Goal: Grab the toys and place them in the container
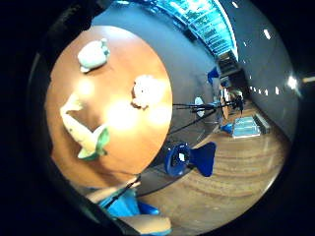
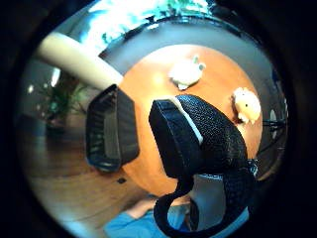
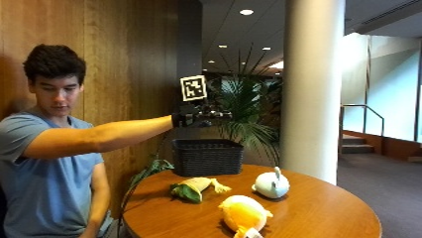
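Three toys lie on the round wooden table (image 3: 316, 208): a cream and green soft toy (image 3: 194, 188), a white rounded toy (image 3: 272, 184) and a yellow plush (image 3: 244, 213). A dark woven basket (image 3: 208, 156) stands at the table's back edge. My gloved right hand (image 3: 201, 118) is held out high above the basket on a stretched arm, fingers straight and holding nothing. The little finger side palm view looks down on the cream and green toy (image 1: 83, 130), the white toy (image 1: 92, 54) and the plush (image 1: 146, 91). The thumb side view shows the basket (image 2: 110, 129) beside my gloved thumb (image 2: 198, 139).
A wide pale column (image 3: 310, 89) and a potted plant (image 3: 247, 106) stand behind the table. A wood-panelled wall runs along the left. A blue chair (image 1: 189, 160) stands on the floor beside the table.
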